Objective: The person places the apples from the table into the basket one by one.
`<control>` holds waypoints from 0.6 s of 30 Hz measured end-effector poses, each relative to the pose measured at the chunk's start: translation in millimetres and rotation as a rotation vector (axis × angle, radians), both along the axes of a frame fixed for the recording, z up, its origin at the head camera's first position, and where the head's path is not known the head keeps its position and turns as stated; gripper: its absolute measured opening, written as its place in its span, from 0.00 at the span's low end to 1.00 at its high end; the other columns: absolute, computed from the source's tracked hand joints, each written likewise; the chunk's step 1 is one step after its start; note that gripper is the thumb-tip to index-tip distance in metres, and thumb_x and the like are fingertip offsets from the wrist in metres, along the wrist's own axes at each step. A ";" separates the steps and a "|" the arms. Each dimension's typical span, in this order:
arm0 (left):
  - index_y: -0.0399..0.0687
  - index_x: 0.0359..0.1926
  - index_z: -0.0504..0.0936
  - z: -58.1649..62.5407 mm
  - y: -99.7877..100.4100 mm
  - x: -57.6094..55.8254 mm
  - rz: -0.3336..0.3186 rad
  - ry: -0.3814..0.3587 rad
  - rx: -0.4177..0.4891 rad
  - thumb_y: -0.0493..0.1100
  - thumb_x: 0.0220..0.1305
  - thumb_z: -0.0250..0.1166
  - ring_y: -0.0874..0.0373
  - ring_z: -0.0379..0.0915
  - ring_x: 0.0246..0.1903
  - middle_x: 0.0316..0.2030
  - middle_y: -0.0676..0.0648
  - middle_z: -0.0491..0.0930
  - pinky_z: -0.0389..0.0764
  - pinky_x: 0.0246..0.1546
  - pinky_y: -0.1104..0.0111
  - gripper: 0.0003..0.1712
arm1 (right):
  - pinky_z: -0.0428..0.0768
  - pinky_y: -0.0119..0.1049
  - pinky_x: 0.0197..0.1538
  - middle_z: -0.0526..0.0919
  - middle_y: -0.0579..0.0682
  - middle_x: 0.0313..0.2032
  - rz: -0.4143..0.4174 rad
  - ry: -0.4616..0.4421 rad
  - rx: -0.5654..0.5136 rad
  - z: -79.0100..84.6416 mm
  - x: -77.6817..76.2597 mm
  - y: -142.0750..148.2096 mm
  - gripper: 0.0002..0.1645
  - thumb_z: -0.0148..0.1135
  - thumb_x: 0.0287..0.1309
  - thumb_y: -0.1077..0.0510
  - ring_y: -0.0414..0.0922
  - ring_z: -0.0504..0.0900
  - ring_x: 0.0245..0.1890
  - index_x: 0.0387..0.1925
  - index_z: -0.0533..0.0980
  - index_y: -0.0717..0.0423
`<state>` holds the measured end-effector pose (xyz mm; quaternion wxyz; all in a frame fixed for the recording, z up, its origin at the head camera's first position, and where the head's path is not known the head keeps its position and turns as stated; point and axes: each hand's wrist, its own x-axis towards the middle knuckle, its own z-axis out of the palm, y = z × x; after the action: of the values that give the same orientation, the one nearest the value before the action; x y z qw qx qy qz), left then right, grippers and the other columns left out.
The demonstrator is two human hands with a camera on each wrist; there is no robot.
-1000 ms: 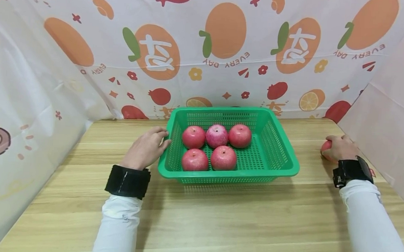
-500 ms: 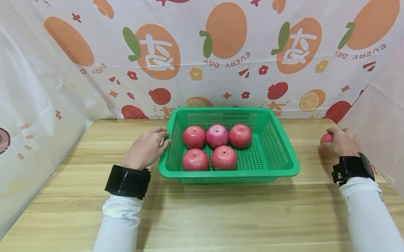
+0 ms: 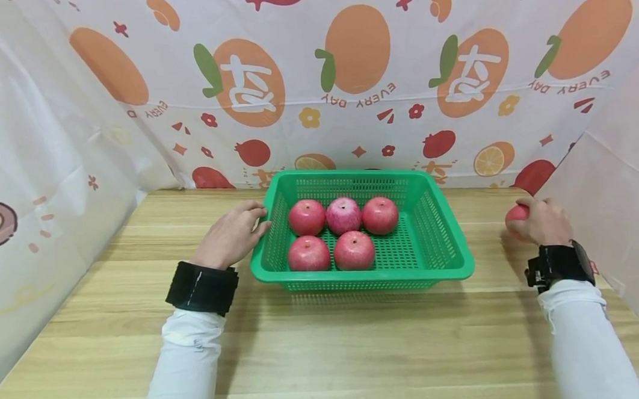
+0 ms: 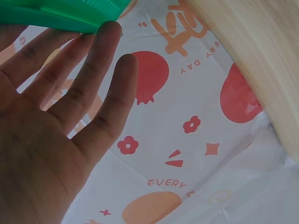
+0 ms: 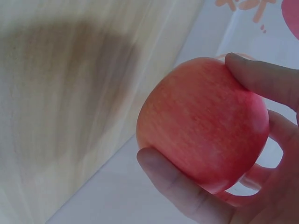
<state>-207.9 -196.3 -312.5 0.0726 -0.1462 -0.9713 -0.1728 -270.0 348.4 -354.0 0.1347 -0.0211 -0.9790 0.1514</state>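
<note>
On the table stands a green plastic basket [image 3: 426, 241] holding several red apples [image 3: 354, 250], grouped toward its left side. My left hand [image 3: 231, 234] is at the basket's left rim, fingertips touching it. Seen from the left wrist, the fingers [image 4: 84, 95] are extended and slightly bent against the green edge. Off to the right of the basket, my right hand [image 3: 548, 223] grips another apple [image 5: 203, 123] between thumb and fingers. A shadow on the wood apart from this apple shows it is held above the table. The head view hides most of it behind the hand.
The wooden tabletop [image 3: 344, 357] spreads in front of the basket and to both sides. A fruit-printed white cloth [image 3: 301, 126] hangs right behind the basket. Cloth walls [image 3: 618, 197] also close off the left and right sides, the right one near my right hand.
The right hand has lifted the apple a little off the table, shifting slightly up in view. My left hand, the basket and its apples stay in place.
</note>
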 end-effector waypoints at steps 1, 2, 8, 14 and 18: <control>0.23 0.60 0.77 -0.3 -0.1 0.0 -0.001 0.000 0.000 0.36 0.71 0.64 0.34 0.73 0.58 0.59 0.29 0.74 0.74 0.61 0.43 0.22 | 0.74 0.69 0.42 0.65 0.80 0.47 0.001 0.004 0.005 0.5 -0.4 -0.2 0.31 0.64 0.57 0.57 0.75 0.66 0.44 0.59 0.70 0.70; 0.23 0.60 0.77 -0.5 -0.2 0.0 -0.002 0.000 0.000 0.36 0.71 0.64 0.34 0.73 0.58 0.59 0.29 0.74 0.74 0.61 0.43 0.22 | 0.75 0.69 0.42 0.65 0.79 0.47 0.002 0.006 0.007 1.0 -0.8 -0.5 0.31 0.64 0.57 0.57 0.74 0.66 0.44 0.59 0.70 0.70; 0.23 0.59 0.77 -0.6 0.1 -0.1 -0.007 0.003 0.004 0.36 0.71 0.63 0.34 0.73 0.58 0.59 0.29 0.74 0.74 0.60 0.43 0.22 | 0.74 0.68 0.41 0.67 0.78 0.45 0.000 0.006 0.011 3.8 -3.3 -2.0 0.31 0.64 0.57 0.55 0.73 0.67 0.43 0.58 0.71 0.68; 0.22 0.59 0.76 -0.3 0.5 0.3 -0.006 0.000 0.010 0.36 0.71 0.64 0.34 0.73 0.58 0.59 0.29 0.74 0.74 0.60 0.43 0.22 | 0.75 0.67 0.41 0.68 0.78 0.45 -0.005 -0.011 0.002 7.0 -4.9 -5.3 0.31 0.63 0.57 0.54 0.72 0.66 0.45 0.58 0.72 0.69; 0.22 0.59 0.76 -0.6 0.2 0.9 -0.005 -0.001 0.012 0.36 0.71 0.64 0.34 0.73 0.58 0.59 0.29 0.74 0.74 0.60 0.43 0.22 | 0.76 0.66 0.40 0.69 0.78 0.45 0.006 -0.001 0.009 8.8 -5.3 -7.4 0.31 0.63 0.56 0.54 0.72 0.67 0.44 0.57 0.73 0.69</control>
<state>-207.0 -196.0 -313.1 0.0725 -0.1479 -0.9700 -0.1788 -275.3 341.0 -345.2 0.1340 -0.0179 -0.9798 0.1476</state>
